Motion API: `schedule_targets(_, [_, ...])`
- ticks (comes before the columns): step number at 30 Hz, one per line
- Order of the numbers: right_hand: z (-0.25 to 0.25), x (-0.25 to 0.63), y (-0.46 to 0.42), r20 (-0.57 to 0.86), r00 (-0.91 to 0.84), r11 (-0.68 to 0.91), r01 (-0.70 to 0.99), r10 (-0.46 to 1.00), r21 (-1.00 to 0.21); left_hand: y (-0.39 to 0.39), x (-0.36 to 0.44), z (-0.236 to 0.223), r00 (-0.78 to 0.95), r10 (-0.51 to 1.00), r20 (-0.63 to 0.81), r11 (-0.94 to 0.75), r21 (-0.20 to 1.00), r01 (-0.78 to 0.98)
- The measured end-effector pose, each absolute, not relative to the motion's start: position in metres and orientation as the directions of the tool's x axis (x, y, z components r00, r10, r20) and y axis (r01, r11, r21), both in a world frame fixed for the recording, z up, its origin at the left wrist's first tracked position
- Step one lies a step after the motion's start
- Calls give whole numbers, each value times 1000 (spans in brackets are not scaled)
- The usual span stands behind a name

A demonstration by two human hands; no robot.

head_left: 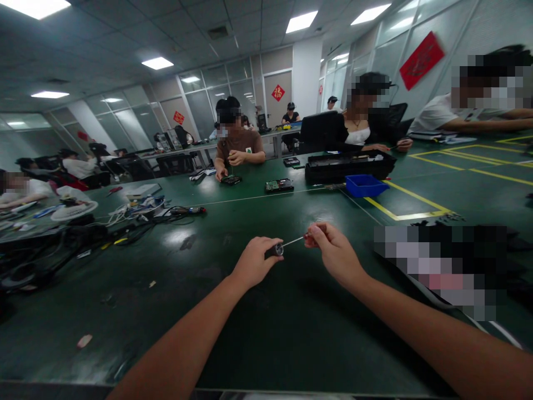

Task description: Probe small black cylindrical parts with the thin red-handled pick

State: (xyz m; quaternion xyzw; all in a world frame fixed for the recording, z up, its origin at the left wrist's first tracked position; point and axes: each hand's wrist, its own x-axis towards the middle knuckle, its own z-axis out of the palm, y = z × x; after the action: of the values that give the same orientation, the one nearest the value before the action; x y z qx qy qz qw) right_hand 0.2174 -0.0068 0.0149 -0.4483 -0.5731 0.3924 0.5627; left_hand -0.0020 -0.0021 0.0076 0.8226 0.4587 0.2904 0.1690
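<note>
In my left hand is a small black cylinder with a silver-rimmed round end, gripped between thumb and fingers. Its end faces right and towards me. Opposite it, my right hand pinches a thin screwdriver, whose metal shaft points left to the cylinder's end. The fingers mostly cover the screwdriver's handle, and whether its tip touches the cylinder I cannot tell. Both hands are above the green tabletop.
Tangled cables and parts spread over the left side. Ahead are a green circuit board, a blue bin and a long black tray. A co-worker sits opposite; others sit to the right. A blurred-out object lies at right.
</note>
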Motion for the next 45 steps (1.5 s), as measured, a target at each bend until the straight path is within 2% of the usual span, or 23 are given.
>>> schedule_targets(8, [19,219,-12,383,-73,389,253,921,-886,-3,-1,7,449,834,322,-552,475,685])
schedule_targets(12, [26,220,-16,396,-127,411,416,910,-811,-3,0,8,465,833,302,-554,434,710])
schedule_targets(16, [29,222,-16,450,-111,437,522,886,-732,1,1,6,456,846,278,-534,441,721])
schedule_targets(27, [29,222,-18,460,-17,407,496,888,-767,0,2,8,348,901,260,-434,584,686])
schedule_targets(31, [29,222,-19,465,10,406,472,885,-782,3,0,11,244,927,286,-376,685,625])
schedule_targets(35, [27,222,-18,468,10,412,459,884,-787,5,-4,16,178,951,252,-309,745,591])
schedule_targets(41, [27,224,-17,482,21,425,440,876,-791,2,-1,27,198,970,141,-241,658,713])
schedule_targets(45, [27,224,-17,489,37,427,436,871,-793,5,4,26,297,947,121,-311,576,756])
